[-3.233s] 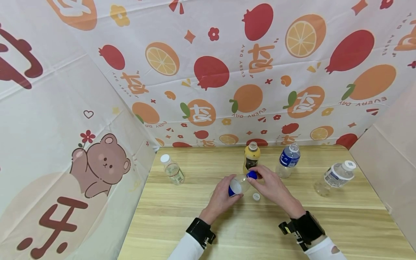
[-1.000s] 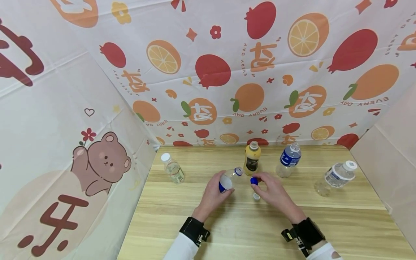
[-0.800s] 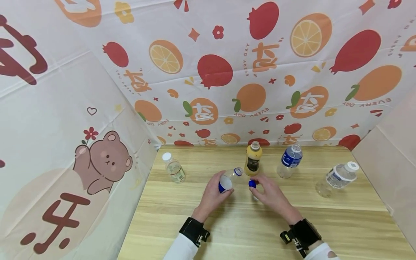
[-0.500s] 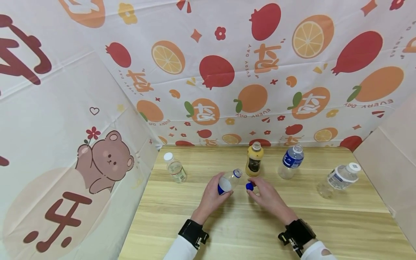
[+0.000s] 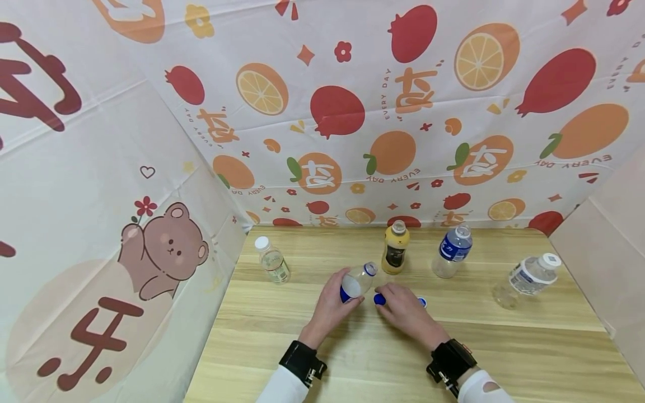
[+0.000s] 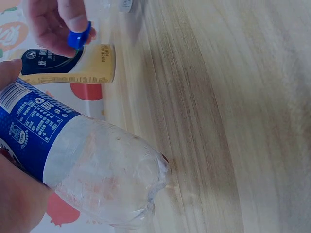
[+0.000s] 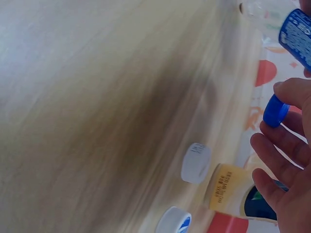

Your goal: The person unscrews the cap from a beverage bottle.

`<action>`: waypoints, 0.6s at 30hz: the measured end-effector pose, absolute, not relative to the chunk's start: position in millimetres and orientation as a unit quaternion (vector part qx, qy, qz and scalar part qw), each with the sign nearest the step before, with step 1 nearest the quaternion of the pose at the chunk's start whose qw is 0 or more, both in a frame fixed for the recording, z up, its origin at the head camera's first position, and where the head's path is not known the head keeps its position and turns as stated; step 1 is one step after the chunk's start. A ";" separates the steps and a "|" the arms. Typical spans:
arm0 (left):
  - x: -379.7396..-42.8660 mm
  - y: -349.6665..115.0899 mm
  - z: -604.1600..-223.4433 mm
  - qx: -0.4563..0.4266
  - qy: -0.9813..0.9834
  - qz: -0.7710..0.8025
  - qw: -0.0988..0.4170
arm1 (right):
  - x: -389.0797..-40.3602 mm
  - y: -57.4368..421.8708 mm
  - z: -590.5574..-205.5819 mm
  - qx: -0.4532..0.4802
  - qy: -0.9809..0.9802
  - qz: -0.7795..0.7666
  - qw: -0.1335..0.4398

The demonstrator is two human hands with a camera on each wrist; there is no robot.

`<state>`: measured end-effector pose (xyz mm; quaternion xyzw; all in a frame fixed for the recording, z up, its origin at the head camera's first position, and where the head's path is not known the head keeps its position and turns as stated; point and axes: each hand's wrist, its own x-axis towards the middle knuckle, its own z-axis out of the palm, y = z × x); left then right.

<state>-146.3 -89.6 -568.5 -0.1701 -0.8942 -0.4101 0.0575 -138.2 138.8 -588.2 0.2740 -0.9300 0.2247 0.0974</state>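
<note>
Right hand (image 5: 400, 308) pinches a freshly removed blue cap (image 5: 380, 299) in its fingers (image 7: 286, 143); left hand (image 5: 331, 299) grips the now-uncapped bottle (image 5: 356, 281).

Behind the back edge of the worktop (image 5: 252, 352), pale wood with streaky grain, we see a white cloth (image 5: 373, 112) printed with oranges (image 5: 395, 153), red fruits (image 5: 337, 112) and small flowers (image 5: 343, 51). Beyond the left edge we find a creased pale cloth (image 5: 101, 184) showing a brown bear (image 5: 173, 252) with a red flower (image 5: 145, 206). A light beige sheet (image 5: 604, 252) borders the right edge. We notice soft shadows across the wood.
</note>
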 end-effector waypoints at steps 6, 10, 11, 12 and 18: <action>-146.3 -88.8 -569.7 -0.175 -0.894 -0.407 0.066 | -138.2 137.4 -598.0 0.280 -0.937 0.185 0.096; -146.3 -89.3 -569.8 -0.174 -0.895 -0.405 0.068 | -139.0 137.9 -606.0 0.292 -0.935 0.166 0.116; -146.2 -89.5 -570.0 -0.173 -0.895 -0.405 0.067 | -139.1 137.8 -607.4 0.294 -0.934 0.162 0.117; -146.1 -89.8 -570.1 -0.173 -0.895 -0.406 0.066 | -139.2 137.5 -608.6 0.296 -0.935 0.160 0.117; -145.8 -91.5 -571.0 -0.173 -0.893 -0.411 0.061 | -138.0 135.2 -611.3 0.288 -0.941 0.152 0.096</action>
